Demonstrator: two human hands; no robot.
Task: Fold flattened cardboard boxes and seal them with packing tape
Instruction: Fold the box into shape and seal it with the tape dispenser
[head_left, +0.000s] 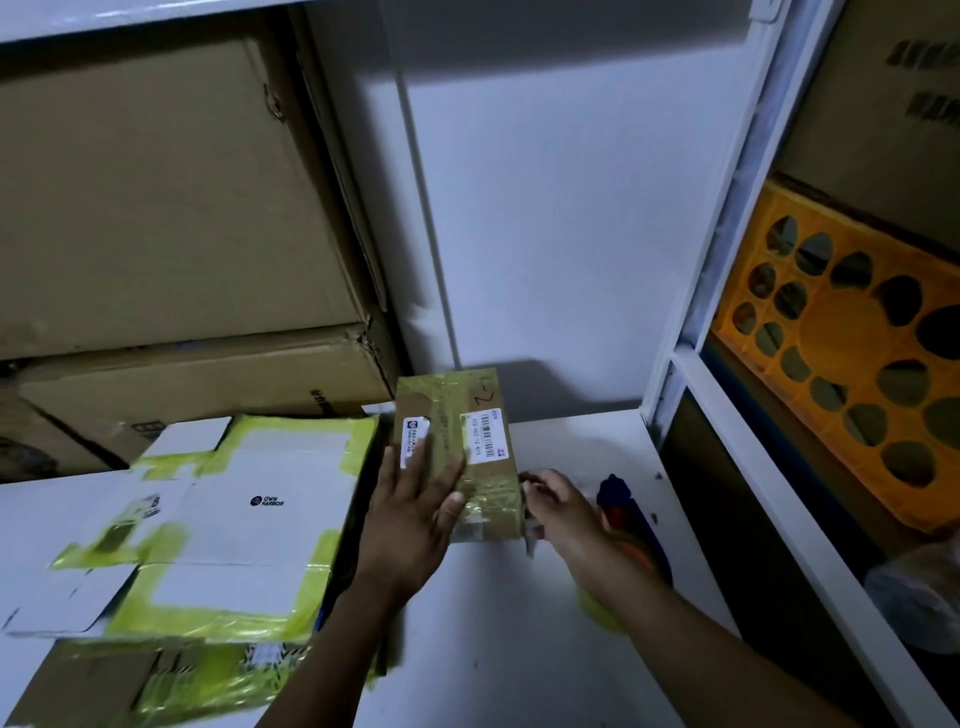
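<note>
Since the small brown cardboard box (452, 405) stands squared up and closed, with glossy yellowish tape across its top and down its near end, folding looks done for this one and sealing seems close to finished. It sits on the white table (493, 649), toward the back, near the wall. The left hand (415, 499) lies flat on its lid, fingers straight, pressing down. The right hand (563, 512) is at the box's near right corner, its curled fingers touching the taped edge. Whether it pinches a tape end or only rubs it down cannot be told. Just behind that hand lies a blue and orange tape dispenser (615, 499), partly hidden.

More work remains, I judge. Just left of the box lies a flattened white box (260, 499) edged in yellow-green tape, with flattened brown cardboard (93, 686) under it, and neither is set up yet.

Room is tight at the sides. The stack's edge runs just beside the box on the left, and large cartons (156, 208) stand behind the stack. On the right a white shelf post (727, 234) and an orange crate (857, 364) bound the table. The stretch of table toward the person offers the most room for turning the box.
</note>
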